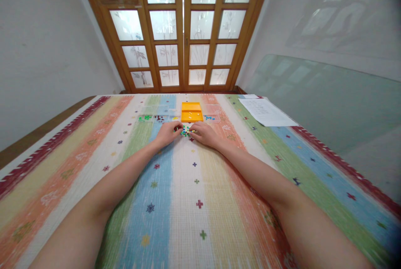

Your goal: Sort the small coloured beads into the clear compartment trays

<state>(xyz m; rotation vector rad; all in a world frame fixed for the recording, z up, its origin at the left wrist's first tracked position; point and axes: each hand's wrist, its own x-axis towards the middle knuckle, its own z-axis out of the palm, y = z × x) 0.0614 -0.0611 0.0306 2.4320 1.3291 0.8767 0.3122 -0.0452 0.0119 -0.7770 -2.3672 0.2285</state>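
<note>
A small pile of tiny coloured pieces (187, 132), green, blue, yellow and white among them, lies on the tablecloth between my hands. My left hand (169, 133) rests at the pile's left side, its thumb and fingers drawn together. On the right side, my right hand (203, 134) has curled fingers with the tips at the pile. Whatever either hand pinches is too small to make out. Just beyond the pile stands an open orange box (192, 105) with a few white pieces (190, 115) inside.
Left of the orange box, a clear plastic box holds green pieces (145, 118), dark red pieces (159, 118) and yellow pieces (175, 118). Blue pieces (209, 118) lie in a clear box on the right. Printed paper sheets (266, 111) lie at the striped tablecloth's (188, 219) far right.
</note>
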